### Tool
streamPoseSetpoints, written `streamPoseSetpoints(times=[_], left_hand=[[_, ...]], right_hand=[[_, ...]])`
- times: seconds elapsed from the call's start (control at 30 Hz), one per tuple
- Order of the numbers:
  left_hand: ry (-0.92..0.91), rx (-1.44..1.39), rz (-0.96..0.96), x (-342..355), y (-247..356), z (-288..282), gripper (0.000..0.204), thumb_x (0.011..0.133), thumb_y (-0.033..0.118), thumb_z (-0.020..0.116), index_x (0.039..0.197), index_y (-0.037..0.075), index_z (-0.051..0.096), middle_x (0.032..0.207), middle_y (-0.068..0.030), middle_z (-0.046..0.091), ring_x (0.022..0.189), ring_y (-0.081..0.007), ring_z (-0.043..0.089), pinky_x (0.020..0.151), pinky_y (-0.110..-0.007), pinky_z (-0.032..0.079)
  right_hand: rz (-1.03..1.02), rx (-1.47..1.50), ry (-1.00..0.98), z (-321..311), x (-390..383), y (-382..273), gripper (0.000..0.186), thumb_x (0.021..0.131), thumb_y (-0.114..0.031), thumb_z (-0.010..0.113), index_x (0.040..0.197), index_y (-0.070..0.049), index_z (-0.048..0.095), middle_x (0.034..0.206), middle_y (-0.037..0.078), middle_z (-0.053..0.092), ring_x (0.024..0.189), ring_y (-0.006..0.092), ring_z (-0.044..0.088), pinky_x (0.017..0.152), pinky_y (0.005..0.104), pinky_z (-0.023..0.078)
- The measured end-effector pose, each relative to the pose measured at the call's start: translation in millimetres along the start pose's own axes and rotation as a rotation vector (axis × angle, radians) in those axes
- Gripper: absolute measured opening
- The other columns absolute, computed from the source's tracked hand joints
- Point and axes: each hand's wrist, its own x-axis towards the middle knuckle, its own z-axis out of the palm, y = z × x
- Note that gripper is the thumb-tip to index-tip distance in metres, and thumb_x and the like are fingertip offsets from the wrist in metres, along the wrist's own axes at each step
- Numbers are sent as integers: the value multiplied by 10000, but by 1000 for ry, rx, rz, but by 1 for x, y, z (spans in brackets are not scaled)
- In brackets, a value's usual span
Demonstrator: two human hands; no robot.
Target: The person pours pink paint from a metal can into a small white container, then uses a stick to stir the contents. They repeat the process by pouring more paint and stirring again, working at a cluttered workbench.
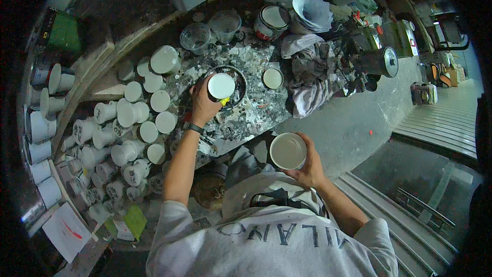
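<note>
My left hand is closed around a white round piece with a flat pale top, above a dark round pan or ring on the table. Something small and yellow shows by its fingers; I cannot make out what it is. Close to my body, my right hand grips a pale round bowl-like container from its right side, its hollow facing up. A small round dish with a pale inside lies on the paint-spattered table, to the right of the pan.
Many white flared pieces crowd the left side. Transparent plastic tubs, a paint can and white paper cones stand at the back. Crumpled rags and a metal pot are on the right.
</note>
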Motion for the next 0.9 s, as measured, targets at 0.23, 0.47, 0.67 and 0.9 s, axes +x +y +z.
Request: streamPoseSetpoints(times=[0.23, 0.47, 0.67, 0.9], left_hand=[[-2, -149, -23, 11, -13, 8, 815, 699, 120, 843, 1453, 131, 534, 1378, -147, 619, 1331, -360, 528, 1171, -541, 274], [-8, -168, -34, 14, -21, 10, 790, 710, 150, 872, 1434, 126, 556, 1366, -137, 632, 1319, -350, 540, 1144, -538, 303], [-23, -223, -81, 19, -24, 19, 797, 717, 149, 890, 1441, 127, 558, 1374, -132, 630, 1327, -343, 536, 1166, -533, 293], [-5, -234, -122, 22, -17, 17, 804, 716, 97, 885, 1450, 113, 555, 1390, -135, 625, 1314, -346, 556, 1157, -503, 339]], right_hand=[[-3, -19, 15, 5, 22, 0, 1081, 725, -236, 948, 1563, -17, 301, 1487, 200, 548, 1365, 341, 567, 1139, 453, 447], [-2, -47, 6, 7, 37, -1, 1080, 709, -235, 964, 1549, -28, 316, 1462, 191, 576, 1342, 362, 590, 1118, 451, 467], [-32, -18, 0, 5, 54, 5, 1068, 710, -218, 957, 1550, -31, 323, 1446, 199, 579, 1337, 358, 592, 1118, 446, 468], [11, 24, -10, 4, 69, 2, 1056, 693, -214, 940, 1550, -4, 359, 1471, 218, 559, 1375, 369, 557, 1150, 461, 441]])
